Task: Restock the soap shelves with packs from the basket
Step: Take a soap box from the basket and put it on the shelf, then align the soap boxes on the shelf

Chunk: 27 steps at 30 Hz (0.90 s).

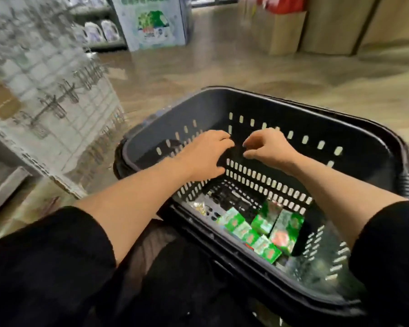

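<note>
A dark plastic basket (354, 147) with slotted walls stands on the floor in front of me. Several green soap packs (267, 230) lie in its near end, beside a crumpled clear wrapper (200, 206). Both my hands hover over the middle of the basket, close together and well above the packs. My left hand (206, 156) has its fingers spread and slightly bent, with nothing in it. My right hand (270, 149) has its fingers loosely curled downward and also holds nothing. Black sleeves cover both upper arms.
A blurred white wire rack with hooks (45, 95) leans at the left, close to the basket. Detergent bottles (102, 31) fill low shelves at the far left, next to a tall printed display box (151, 22). Cardboard boxes (279, 31) stand at the back right.
</note>
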### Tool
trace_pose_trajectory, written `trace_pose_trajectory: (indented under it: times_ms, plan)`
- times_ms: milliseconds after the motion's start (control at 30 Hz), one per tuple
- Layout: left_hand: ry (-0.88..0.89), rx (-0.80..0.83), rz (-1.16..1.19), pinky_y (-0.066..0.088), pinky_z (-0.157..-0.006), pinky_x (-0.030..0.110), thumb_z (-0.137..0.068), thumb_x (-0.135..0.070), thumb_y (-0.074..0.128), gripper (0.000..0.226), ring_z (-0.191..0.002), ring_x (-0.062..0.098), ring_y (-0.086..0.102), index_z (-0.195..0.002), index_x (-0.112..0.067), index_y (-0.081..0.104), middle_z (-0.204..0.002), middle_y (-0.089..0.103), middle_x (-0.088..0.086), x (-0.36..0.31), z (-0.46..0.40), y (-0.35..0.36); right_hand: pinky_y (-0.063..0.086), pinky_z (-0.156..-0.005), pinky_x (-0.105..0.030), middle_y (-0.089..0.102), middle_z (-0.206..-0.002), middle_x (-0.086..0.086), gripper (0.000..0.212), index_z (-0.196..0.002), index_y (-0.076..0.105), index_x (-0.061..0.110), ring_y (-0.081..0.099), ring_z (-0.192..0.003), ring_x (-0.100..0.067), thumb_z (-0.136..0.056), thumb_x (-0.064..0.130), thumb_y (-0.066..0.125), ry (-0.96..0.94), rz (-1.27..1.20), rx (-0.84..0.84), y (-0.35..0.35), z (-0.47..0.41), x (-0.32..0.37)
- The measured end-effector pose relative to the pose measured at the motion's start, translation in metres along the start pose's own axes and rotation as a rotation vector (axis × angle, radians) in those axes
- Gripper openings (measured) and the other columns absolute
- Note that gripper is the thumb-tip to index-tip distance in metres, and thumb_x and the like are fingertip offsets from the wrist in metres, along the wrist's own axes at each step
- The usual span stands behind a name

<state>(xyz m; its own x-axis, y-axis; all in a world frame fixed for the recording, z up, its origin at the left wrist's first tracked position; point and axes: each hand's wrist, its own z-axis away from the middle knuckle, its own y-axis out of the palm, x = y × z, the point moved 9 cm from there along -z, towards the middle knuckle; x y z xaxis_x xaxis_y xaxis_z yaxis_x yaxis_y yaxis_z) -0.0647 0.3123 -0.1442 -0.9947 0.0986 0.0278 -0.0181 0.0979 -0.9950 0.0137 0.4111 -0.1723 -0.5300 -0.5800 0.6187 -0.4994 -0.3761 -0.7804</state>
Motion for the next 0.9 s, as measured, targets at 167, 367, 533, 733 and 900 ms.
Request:
trace_pose_trajectory:
  times_ms: [167,367,533,733,900]
  plan:
    - [0.062,0.277,-0.026,0.023,-0.113,0.029,-0.082,-0.025,0.071,0.073,-0.140,0.023,0.028,-0.146,-0.014,0.037,-0.151,0.032,0.007,-0.015,-0.039,0.068,0.042,-0.075,-0.024,0.061,-0.092,0.002,0.032,-0.106,0.068,0.013,0.056,-0.087,-0.012,-0.076,0.015,0.079,0.189,0.087,0.170,0.029,0.004,-0.063]
    - [0.103,0.481,0.003,0.033,-0.112,0.037,-0.077,-0.026,0.079,0.083,-0.138,0.022,0.029,-0.147,-0.018,0.034,-0.147,0.035,0.004,0.010,-0.049,0.117,0.047,-0.080,-0.029,0.062,-0.101,-0.001,0.056,-0.108,0.066,0.014,0.056,-0.091,-0.018,-0.062,0.037,0.088,0.372,0.156,0.465,0.091,0.010,-0.122]
    - [0.133,0.726,-0.079,0.034,-0.110,0.037,-0.077,-0.033,0.079,0.087,-0.135,0.026,0.036,-0.148,-0.018,0.031,-0.146,0.034,0.006,0.052,-0.036,0.161,0.053,-0.082,-0.031,0.062,-0.094,0.002,0.062,-0.105,0.068,0.012,0.060,-0.091,-0.018,-0.057,0.047,0.088,0.426,0.005,0.754,0.180,0.041,-0.120]
    - [-0.095,0.988,0.084,0.028,-0.109,0.031,-0.078,-0.043,0.077,0.099,-0.136,0.029,0.035,-0.152,-0.013,0.018,-0.150,0.032,0.015,0.067,0.012,0.235,0.048,-0.061,-0.023,0.055,-0.111,0.005,0.051,-0.107,0.062,0.022,0.054,-0.104,-0.017,-0.064,0.029,0.088,0.557,-0.161,1.024,0.246,0.094,-0.131]
    - [-0.224,1.074,0.177,0.027,-0.112,0.035,-0.085,-0.040,0.070,0.100,-0.139,0.036,0.031,-0.155,-0.025,-0.001,-0.152,0.027,0.022,0.067,0.037,0.259,0.055,-0.086,-0.044,0.055,-0.121,-0.002,0.064,-0.117,0.060,0.018,0.056,-0.112,-0.026,-0.060,0.008,0.088,0.671,-0.367,1.015,0.254,0.107,-0.140]
